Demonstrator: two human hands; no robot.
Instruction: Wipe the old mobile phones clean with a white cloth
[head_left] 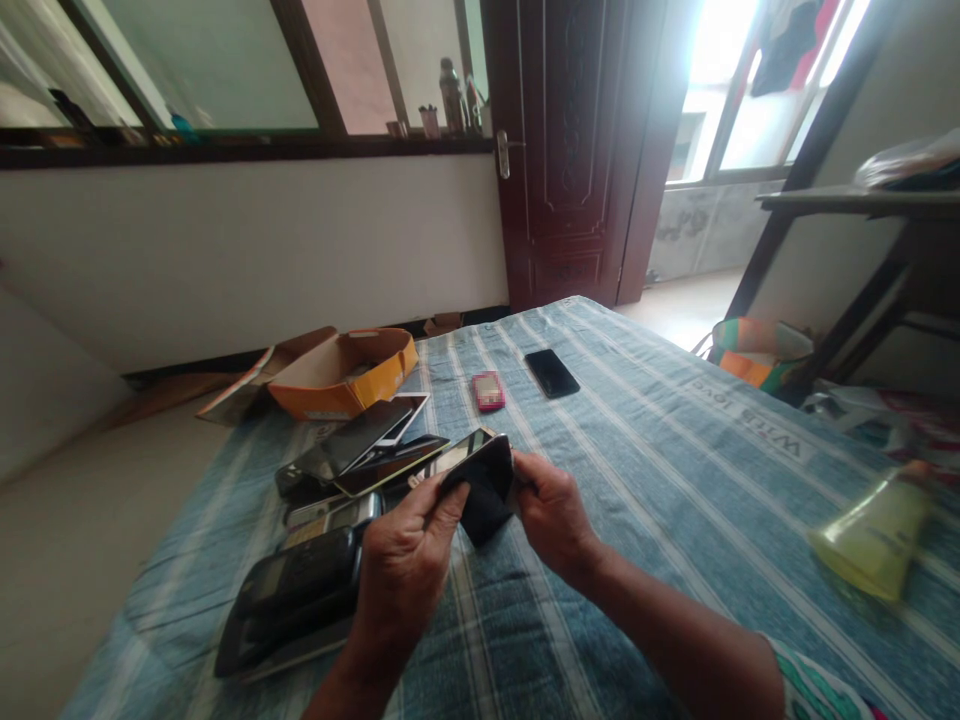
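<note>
Above the blue striped cloth (637,480), my left hand (409,550) grips a phone (469,452) and a dark cloth (486,495) that hangs below it. My right hand (551,505) is closed at the right end of the phone, pinching its edge with the cloth. Several phones and dark devices (300,580) lie piled to the left of my left hand. Beyond my hands, a small pink device (489,391) and a black phone (552,373) rest flat on the cloth.
An open orange box (341,375) stands at the bed's far left edge. On the right lies a yellowish translucent container (874,535). A brown door (574,150) is at the back, with a dark table (862,200) at the right.
</note>
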